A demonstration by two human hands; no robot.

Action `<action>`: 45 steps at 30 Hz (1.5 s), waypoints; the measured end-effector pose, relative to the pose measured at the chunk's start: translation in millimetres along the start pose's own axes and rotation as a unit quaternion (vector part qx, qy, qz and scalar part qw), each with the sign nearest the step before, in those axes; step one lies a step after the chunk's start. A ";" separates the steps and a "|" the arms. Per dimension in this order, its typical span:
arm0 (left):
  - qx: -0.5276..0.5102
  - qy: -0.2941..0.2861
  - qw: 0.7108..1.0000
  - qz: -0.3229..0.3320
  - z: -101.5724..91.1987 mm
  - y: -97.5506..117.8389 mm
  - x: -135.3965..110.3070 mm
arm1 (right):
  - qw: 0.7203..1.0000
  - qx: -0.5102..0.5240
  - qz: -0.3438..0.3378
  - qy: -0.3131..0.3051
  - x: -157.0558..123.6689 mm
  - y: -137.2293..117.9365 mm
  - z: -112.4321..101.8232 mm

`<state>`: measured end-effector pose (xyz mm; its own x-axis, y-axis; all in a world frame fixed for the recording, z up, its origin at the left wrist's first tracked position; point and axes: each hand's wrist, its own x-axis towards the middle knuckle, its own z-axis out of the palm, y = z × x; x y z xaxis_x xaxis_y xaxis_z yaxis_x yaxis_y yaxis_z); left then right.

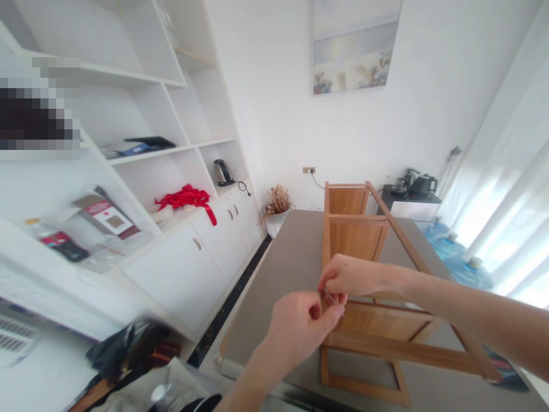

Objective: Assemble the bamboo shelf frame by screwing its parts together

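Observation:
A wooden rack (360,344) with several slatted or panelled shelves lies on the grey-topped table, its long rails running away from me. My left hand (300,323) is closed at the rack's near left rail, thumb and fingers pinching the lower end of a thin metal rod (330,297), which looks like a hex key. Just beyond it, my right hand (349,277) reaches in from the right with curled fingers on the rod's upper end, by the same rail. The fingers cover where the rod meets the wood.
The table (283,257) stretches toward the far wall. White shelving (171,246) on the left holds a kettle (223,173), red cloth (184,197) and a bottle (60,240). Blue water jugs (469,272) stand right of the table. A dark bag (128,346) lies at lower left.

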<state>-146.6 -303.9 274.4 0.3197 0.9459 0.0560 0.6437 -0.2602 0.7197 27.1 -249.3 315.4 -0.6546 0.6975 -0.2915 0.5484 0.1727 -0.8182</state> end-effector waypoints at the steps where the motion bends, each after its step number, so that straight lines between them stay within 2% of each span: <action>1: 0.026 0.012 1.000 0.005 3.9 3.7 0.1 | 1.000 -0.008 -0.002 -0.003 0.2 0.4 -0.3; 6: 0.110 0.036 0.993 0.032 13.1 11.7 6.2 | 0.996 -0.088 -0.011 0.003 0.0 -1.9 -1.4; 10: 0.115 0.000 0.991 0.068 2.8 2.4 10.0 | 0.966 -0.247 -0.054 0.058 -5.2 -11.1 -1.4; 14: 0.061 -0.051 0.994 0.071 -14.3 -13.8 17.2 | 0.933 -0.342 -0.089 0.068 -7.1 -18.6 -1.7; 17: -0.013 -0.089 0.995 0.046 -24.0 -25.3 23.3 | 0.926 -0.359 -0.099 0.065 -4.5 -17.9 -2.3; 21: -0.151 -0.147 0.977 0.028 -27.2 -40.2 32.3 | 0.920 -0.375 -0.082 0.078 -1.8 -13.4 -1.6; 24: -0.280 -0.155 0.947 0.017 -20.6 -51.4 44.4 | 0.909 -0.402 -0.071 0.085 -3.2 -12.5 -0.3; 28: -0.460 -0.202 0.865 -0.001 -6.2 -62.2 64.7 | 0.887 -0.446 -0.071 0.092 -10.8 -17.8 0.0; 31: -0.534 -0.243 0.810 -0.011 3.3 -66.9 76.0 | 0.862 -0.481 -0.125 0.098 -17.4 -23.2 -1.1; 34: -0.563 -0.260 0.785 -0.018 8.2 -68.5 80.9 | 0.842 -0.493 -0.203 0.079 -19.2 -23.9 -2.2; 36: -0.558 -0.262 0.787 -0.019 8.0 -67.5 80.5 | 0.855 -0.468 -0.213 0.067 -17.9 -21.4 -2.3; 40: -0.531 -0.253 0.808 -0.013 2.7 -63.6 72.8 | 0.899 -0.386 -0.195 0.070 -13.9 -15.4 0.3; 42: -0.526 -0.251 0.813 -0.014 0.6 -62.5 66.7 | 0.906 -0.366 -0.195 0.079 -12.3 -14.2 2.6; 45: -0.517 -0.237 0.822 -0.032 -1.3 -60.9 57.7 | 0.903 -0.364 -0.198 0.115 -12.6 -16.7 3.1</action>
<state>-168.3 -233.2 234.7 0.7004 0.7060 -0.1051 -0.1864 0.3231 0.9278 24.6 -263.1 331.2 -0.7946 0.5926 0.1324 0.5465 0.7930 -0.2694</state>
